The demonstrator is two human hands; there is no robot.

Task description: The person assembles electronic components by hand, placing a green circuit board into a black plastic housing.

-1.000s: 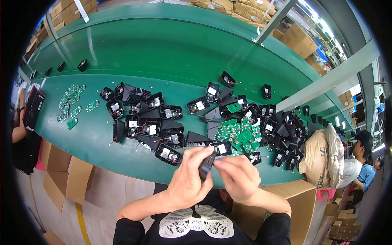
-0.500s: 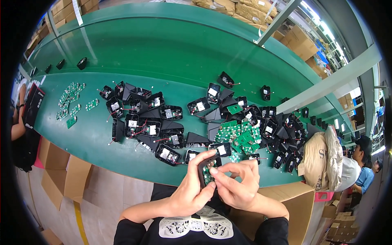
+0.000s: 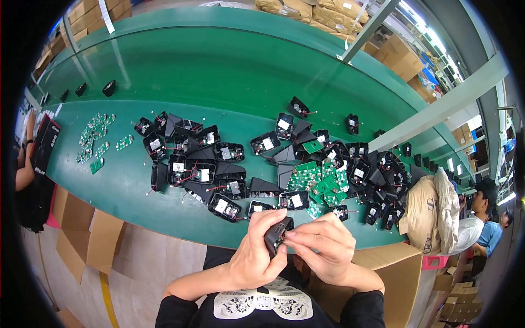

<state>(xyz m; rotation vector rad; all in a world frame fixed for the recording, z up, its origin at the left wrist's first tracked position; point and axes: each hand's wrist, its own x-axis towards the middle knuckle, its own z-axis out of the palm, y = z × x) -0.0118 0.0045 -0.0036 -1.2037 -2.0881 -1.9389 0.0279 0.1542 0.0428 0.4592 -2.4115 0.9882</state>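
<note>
My left hand is wrapped round a small black plastic housing, held tilted just off the table's front edge. A sliver of a green circuit board shows in the housing's opening, mostly covered by fingers. My right hand is closed, thumb and fingertips pinched together at that opening; what they pinch is hidden. Just beyond my hands lie open black housings with white blocks and red wires inside. A heap of green circuit boards lies among them.
More black housings cover the table's middle, and others crowd its right side. Loose boards lie at the left. A cardboard box stands by my right forearm. Brown sacks and a grey post stand at the right. Other people sit at both ends.
The black housing has turned in my left hand, so its outer side shows and the green board inside is mostly out of sight. My right hand has shifted slightly, still pinching at the opening.
</note>
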